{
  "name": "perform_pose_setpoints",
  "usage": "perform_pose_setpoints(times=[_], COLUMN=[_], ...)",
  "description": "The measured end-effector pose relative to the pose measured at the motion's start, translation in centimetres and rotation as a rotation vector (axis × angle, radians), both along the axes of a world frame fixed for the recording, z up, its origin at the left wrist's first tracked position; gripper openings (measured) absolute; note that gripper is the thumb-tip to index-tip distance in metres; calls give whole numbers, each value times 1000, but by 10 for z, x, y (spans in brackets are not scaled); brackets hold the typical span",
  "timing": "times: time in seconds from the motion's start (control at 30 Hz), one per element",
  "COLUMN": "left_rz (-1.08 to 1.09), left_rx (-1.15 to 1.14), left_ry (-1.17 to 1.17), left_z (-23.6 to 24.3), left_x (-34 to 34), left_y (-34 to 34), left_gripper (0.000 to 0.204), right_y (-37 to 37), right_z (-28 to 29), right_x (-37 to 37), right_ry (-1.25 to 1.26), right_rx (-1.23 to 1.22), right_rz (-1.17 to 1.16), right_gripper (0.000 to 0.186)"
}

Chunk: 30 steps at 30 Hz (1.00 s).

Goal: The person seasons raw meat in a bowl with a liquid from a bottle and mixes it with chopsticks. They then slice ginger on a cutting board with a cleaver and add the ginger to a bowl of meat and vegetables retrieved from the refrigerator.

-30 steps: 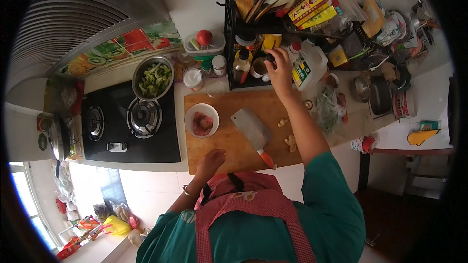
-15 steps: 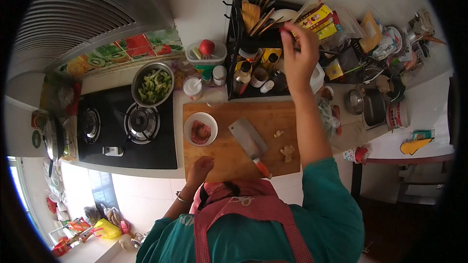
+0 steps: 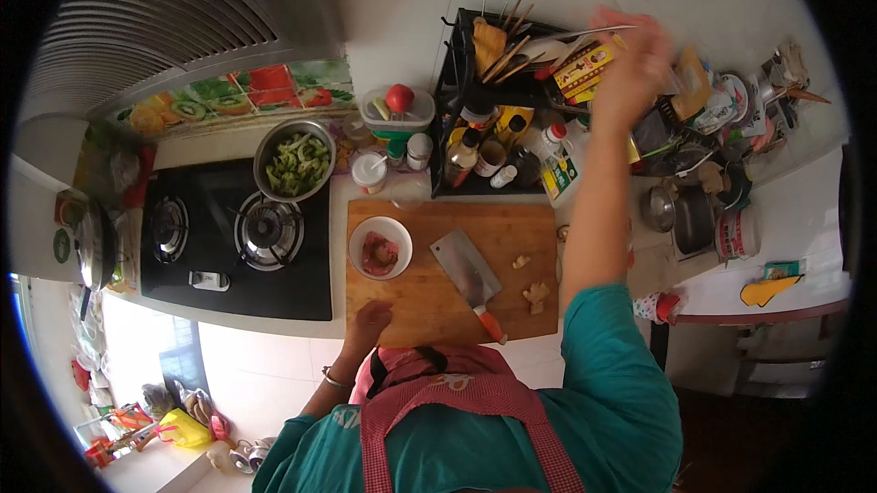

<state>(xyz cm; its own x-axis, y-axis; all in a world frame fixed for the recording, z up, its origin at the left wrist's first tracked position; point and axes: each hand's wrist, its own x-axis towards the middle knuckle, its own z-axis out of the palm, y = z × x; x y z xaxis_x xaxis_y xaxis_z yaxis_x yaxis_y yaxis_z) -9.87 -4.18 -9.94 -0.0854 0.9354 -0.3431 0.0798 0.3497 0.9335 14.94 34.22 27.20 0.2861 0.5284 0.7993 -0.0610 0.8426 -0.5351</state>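
Observation:
My right hand [image 3: 632,59] is raised over the black rack [image 3: 448,82] at the back, smeared by motion. A long thin pale utensil [image 3: 585,33] reaches to its fingers; whether the hand grips it is unclear. My left hand [image 3: 370,320] hovers by the near left edge of the wooden cutting board [image 3: 420,310], fingers drawn together, nothing visible in them. Just beyond it stands a white bowl [image 3: 357,230] with raw meat [image 3: 378,255]. A cleaver [image 3: 464,266] with an orange handle lies on the board, left of some ginger pieces [image 3: 535,296].
On the left is a black gas stove [image 3: 206,219], with a metal bowl of chopped green vegetables [image 3: 294,164] at its back right. Bottles [image 3: 463,157], jars and a plastic jug [image 3: 557,169] crowd the rack. Metal pots [image 3: 694,219] stand at the right.
My right hand has moved right and slightly farther away, uncovering the plastic jug and more of the rack. My left hand has barely shifted. The whole view has tilted a little.

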Motion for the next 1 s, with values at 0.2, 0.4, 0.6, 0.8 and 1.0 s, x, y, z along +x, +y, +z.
perform_pose_setpoints(times=[0.2, 0.4, 0.6, 0.8, 1.0], left_rz=[10, 62, 118, 153, 72], left_rx=[-23, 67, 92, 308, 628], left_ry=[68, 23, 65, 243, 199], left_z=[3, 13, 29, 105, 157], left_x=[-5, 0, -3, 2, 41], left_y=[-6, -7, -16, 11, 35], left_gripper=[23, 22, 20, 29, 31], right_y=[-31, 7, 2, -126, -216], right_z=[30, -57, -33, 24, -113], right_x=[-6, -37, -27, -28, -89], right_ry=[-432, -1072, -890, -282, 21], right_rx=[-268, -200, -96, -161, -930], right_rz=[-85, -479, -542, -55, 699], right_gripper=[24, 26, 24, 18, 18])
